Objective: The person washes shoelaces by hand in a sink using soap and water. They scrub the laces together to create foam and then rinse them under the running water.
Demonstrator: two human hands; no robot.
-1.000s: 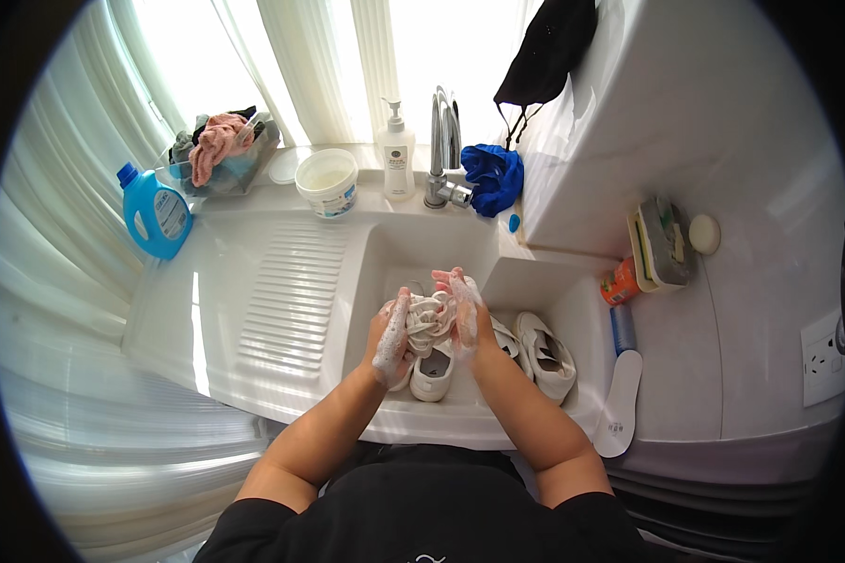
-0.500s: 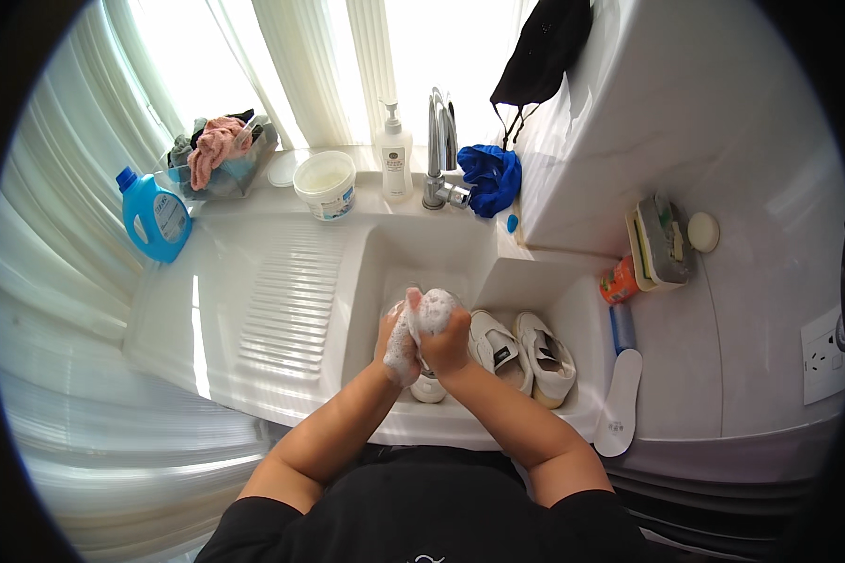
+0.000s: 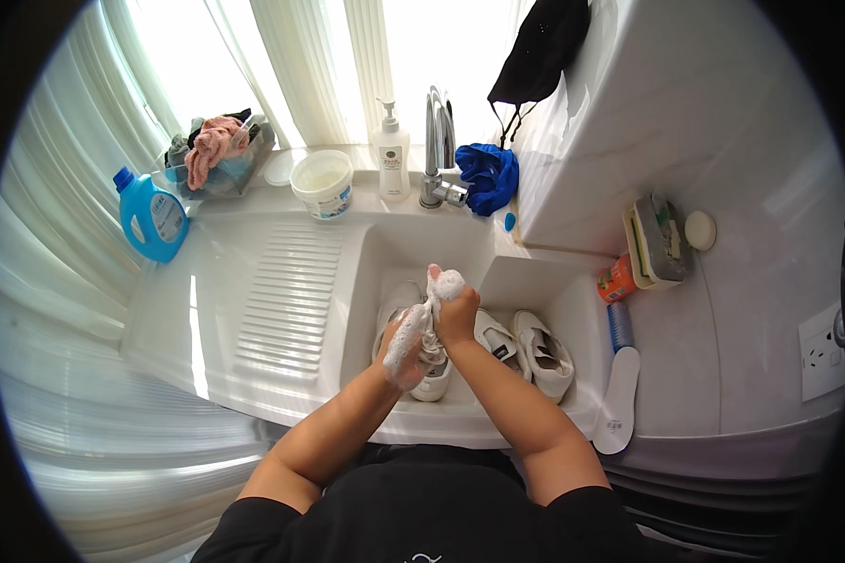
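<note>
Both my hands are over the sink basin (image 3: pixel 422 246), coated in white suds. My left hand (image 3: pixel 404 351) is closed round a soapy white stringy bundle (image 3: pixel 432 351) that looks like shoelaces; foam hides much of it. Slightly higher and to the right, my right hand (image 3: pixel 457 313) grips the upper part of the same bundle, with suds piled over its fingers. Below them in the basin lies a white shoe (image 3: pixel 430 388), partly covered by my hands, and another white shoe toe (image 3: pixel 401 296) shows beyond my left hand. A pair of white shoes (image 3: pixel 541 358) rests in the right compartment.
Left is a ribbed washboard (image 3: pixel 289 298). Along the back stand a blue detergent bottle (image 3: pixel 155 218), a clothes basket (image 3: pixel 225 184), a white tub (image 3: pixel 323 186), a pump bottle (image 3: pixel 391 159), the faucet (image 3: pixel 436 150) and a blue cloth (image 3: pixel 488 178). An insole (image 3: pixel 619 399) and brush (image 3: pixel 621 326) lie right.
My hands have moved slightly apart, the right one up and to the right. The white stringy bundle now shows between them, and more of the shoes beneath is visible.
</note>
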